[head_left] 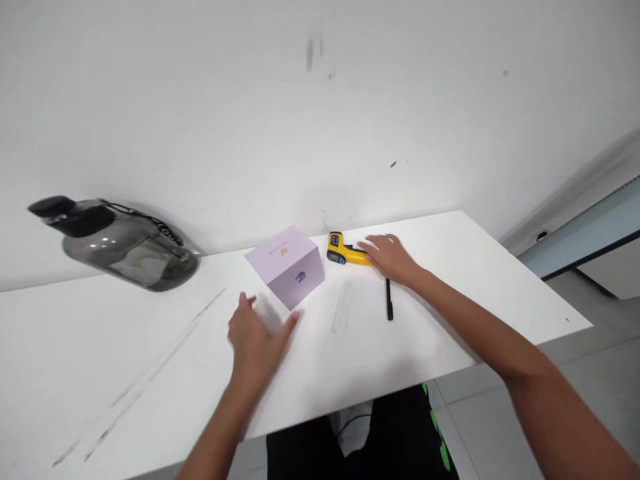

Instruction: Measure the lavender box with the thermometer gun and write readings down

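Perhaps the likeliest mishap involves the black slim pen [389, 307]: lying beneath or just beside the right hand [393, 259], it could be knocked and roll if that wrist sweeps sideways. The hand lies over the handle end of the yellow-and-black pistol-shaped plastic device [337, 249], near the wall [425, 100] on the white flat tabletop [150, 353]; whether the fingers grip it, I cannot tell. A loose hold could let it slip. The left hand [253, 343] is spread, holding nothing, just beside the pale lilac cardboard box [287, 267]; a careless thumb might nudge that. The box hides its contents. Smoky walls leave the contents of the grey translucent black-capped bottle [135, 250] uncertain.
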### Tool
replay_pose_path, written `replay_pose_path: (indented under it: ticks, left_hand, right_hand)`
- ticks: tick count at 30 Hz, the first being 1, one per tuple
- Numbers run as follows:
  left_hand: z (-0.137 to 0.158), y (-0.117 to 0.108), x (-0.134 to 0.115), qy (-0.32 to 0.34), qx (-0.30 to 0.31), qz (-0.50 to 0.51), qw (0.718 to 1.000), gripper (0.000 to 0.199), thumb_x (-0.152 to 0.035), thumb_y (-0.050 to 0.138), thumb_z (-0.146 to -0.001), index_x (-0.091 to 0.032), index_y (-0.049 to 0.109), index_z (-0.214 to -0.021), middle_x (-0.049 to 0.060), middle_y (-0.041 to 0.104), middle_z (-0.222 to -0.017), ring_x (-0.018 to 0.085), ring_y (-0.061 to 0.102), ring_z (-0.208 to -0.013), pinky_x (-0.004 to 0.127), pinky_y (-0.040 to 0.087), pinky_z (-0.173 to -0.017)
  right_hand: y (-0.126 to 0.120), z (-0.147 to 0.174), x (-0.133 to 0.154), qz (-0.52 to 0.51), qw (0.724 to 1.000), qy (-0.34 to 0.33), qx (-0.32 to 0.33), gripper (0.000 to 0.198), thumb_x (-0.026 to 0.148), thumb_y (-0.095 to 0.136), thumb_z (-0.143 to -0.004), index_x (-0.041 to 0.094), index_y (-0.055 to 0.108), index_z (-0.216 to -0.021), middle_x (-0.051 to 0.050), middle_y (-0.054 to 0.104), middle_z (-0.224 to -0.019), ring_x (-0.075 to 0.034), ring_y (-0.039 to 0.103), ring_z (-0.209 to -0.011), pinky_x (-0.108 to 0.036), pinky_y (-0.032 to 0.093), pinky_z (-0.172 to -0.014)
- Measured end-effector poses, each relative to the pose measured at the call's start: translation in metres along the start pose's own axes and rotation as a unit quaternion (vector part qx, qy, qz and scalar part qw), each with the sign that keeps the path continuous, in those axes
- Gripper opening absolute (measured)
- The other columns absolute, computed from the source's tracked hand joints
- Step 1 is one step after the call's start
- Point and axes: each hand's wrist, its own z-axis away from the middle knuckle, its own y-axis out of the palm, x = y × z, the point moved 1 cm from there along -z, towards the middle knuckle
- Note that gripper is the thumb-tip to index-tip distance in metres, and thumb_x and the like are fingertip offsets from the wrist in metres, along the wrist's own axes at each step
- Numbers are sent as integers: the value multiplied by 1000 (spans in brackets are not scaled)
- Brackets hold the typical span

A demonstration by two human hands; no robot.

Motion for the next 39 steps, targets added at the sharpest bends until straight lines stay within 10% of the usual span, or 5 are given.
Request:
replay_pose_path:
  ticks: [10, 16, 24, 31, 39]
  left_hand:
    - [16, 49, -80, 497, 85, -36, 863, 36, -40, 50, -95, -24, 61, -125, 10, 62, -136, 31, 54, -130, 51, 38, -111]
    - [-6, 30, -47, 488, -150, -9, 860, 29, -30, 59, -91, -24, 63, -119, 8, 72, -114, 25, 62, -117, 45, 39, -109]
    - [11, 56, -52, 462, 199, -42, 863, 47, -52, 47, -95, -24, 60, -131, 8, 60, -139, 28, 52, -130, 48, 36, -111]
    - [20, 46, -53, 501, 207, -9, 840, 29, -39, 50, -96, -24, 68, -112, 6, 67, -103, 24, 58, -104, 50, 33, -108]
    - [14, 52, -46, 490, 221, 45, 842, 29, -38, 54, -94, -24, 67, -116, 9, 65, -121, 26, 58, -117, 49, 39, -106]
  right_hand:
    - [-10, 66, -19, 119, 971, -197, 67, 43, -1, 42, -90, 16, 63, -123, -10, 69, -90, -20, 56, -72, -35, 32, -74]
    - [-9, 68, -7, 65, 991, -119, 23, 36, 1, 42, -90, 14, 63, -115, -9, 71, -82, -18, 61, -69, -32, 34, -69]
    - [-4, 39, 41, -286, 943, 151, -80, 34, 48, 46, -96, 22, 53, -116, -6, 73, -94, -20, 67, -73, -31, 51, -70]
    - [17, -23, 33, -132, 984, 116, 14, 46, 39, 60, -87, 16, 54, -127, -17, 66, -119, -34, 59, -109, -47, 42, -93]
    - [5, 14, 83, -524, 799, 188, -226, 43, 55, 52, -91, 26, 40, -119, -3, 60, -98, -16, 58, -80, -30, 49, -73]
